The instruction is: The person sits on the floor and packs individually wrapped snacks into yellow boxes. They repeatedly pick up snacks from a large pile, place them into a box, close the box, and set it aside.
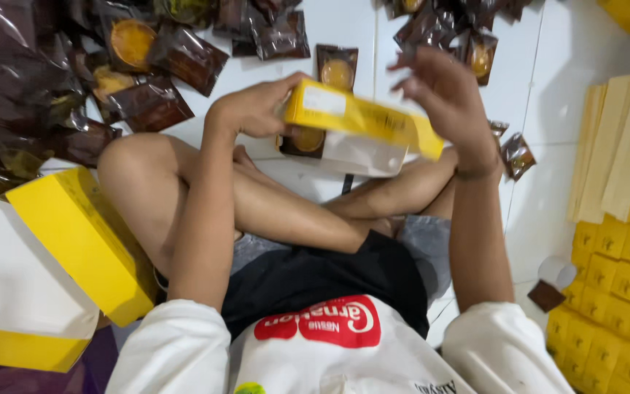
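Two hands meet over one yellow box, held above the crossed bare legs of a person sitting on a white tiled floor. The left hand has its grip clenched on the box's left end, thumb on top and fingers under it. The right hand is at the box's right end with its grip released, fingers spread and blurred above the edge; whether the palm touches the box cannot be told. The box is long and flat, tilted down to the right, its white inner flap hanging open below. Just under it a brown packet with a round golden cake shows, partly tucked behind the box.

Many more brown packets lie around: a big heap at upper left, a single packet just beyond the box, a cluster at the top, and one near the right wrist. At lower left stands an open yellow carton with white inside. Along the right edge, flat yellow box blanks lean in a stack, and below them finished yellow boxes are packed in rows. A white cup lies beside them.
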